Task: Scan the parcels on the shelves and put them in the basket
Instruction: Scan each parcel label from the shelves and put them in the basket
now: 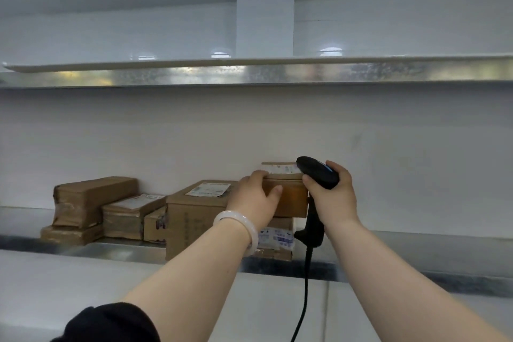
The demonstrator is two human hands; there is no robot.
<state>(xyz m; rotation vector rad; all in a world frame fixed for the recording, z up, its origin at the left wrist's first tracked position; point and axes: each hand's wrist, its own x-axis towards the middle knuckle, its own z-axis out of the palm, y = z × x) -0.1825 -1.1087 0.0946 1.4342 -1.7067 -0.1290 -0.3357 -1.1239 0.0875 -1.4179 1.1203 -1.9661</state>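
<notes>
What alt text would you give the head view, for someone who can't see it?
A person's left hand grips a small box atop a stack on a shelf, while the right hand holds a black scanner at its label. More brown parcels sit to its left.

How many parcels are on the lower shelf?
7: a wrapped parcel atop a flat parcel at far left, a labelled parcel, a small box, a large box, the brown box the left hand holds, a taped parcel beneath it. Others may be hidden.

Scanner cable (306, 280) cut by bottom edge; parcel label (208, 190) print illegible.
</notes>
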